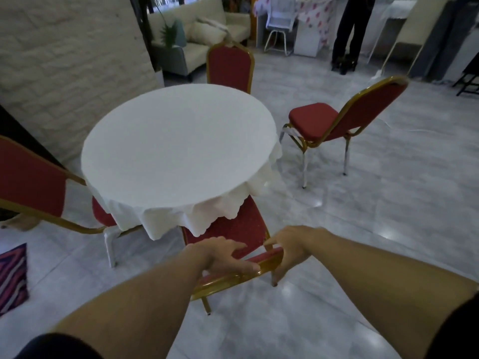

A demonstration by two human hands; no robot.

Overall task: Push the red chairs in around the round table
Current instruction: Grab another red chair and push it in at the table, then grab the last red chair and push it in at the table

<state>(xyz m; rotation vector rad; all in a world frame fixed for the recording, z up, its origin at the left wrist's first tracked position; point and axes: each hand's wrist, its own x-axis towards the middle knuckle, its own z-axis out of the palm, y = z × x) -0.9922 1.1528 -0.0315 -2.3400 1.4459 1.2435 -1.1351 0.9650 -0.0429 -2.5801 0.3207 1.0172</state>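
Note:
A round table (178, 141) under a white cloth stands in the middle. The near red chair (241, 229), gold-framed, has its seat partly under the cloth's hanging edge. My left hand (223, 257) and my right hand (293, 244) both grip the top of its backrest. A second red chair (229, 66) stands close against the table's far side. A third red chair (337, 120) stands apart from the table at the right, its seat facing the table. A fourth red chair (33, 177) at the left has its seat partly beneath the cloth.
A white brick wall (64, 60) runs behind the table at the left. A cream sofa (202, 42) and a plant stand at the back. A person's dark legs (347, 35) are at the far right back. A striped mat (13, 278) lies on the marble floor at the left.

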